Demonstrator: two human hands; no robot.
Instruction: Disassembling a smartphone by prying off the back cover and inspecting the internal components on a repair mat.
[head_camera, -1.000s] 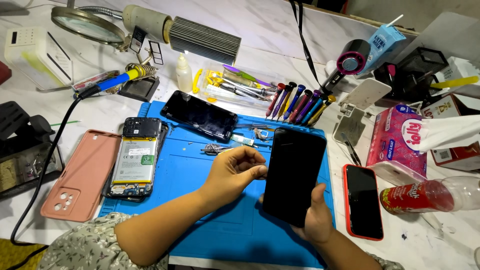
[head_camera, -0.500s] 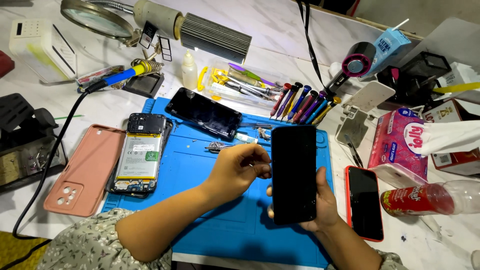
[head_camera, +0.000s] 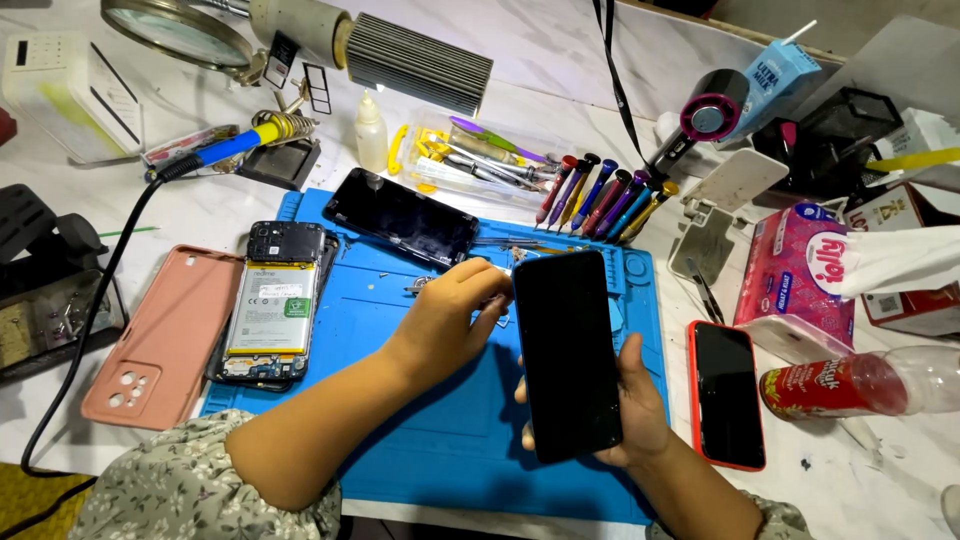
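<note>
Phone-repair workbench: blue repair mat (head_camera: 420, 450), screwdrivers (head_camera: 600, 195), opened phone (head_camera: 272, 305).

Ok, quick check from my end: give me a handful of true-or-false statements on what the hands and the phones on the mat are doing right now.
1. The right hand holds a black phone screen upright above the blue mat. True.
2. The left hand rests on the pink phone case. False: its fingers are at the held screen's upper left edge.
3. An opened phone with its battery showing lies on the mat's left side. True.
4. The red-cased phone lies on the mat. False: it lies on the table right of it.
</note>
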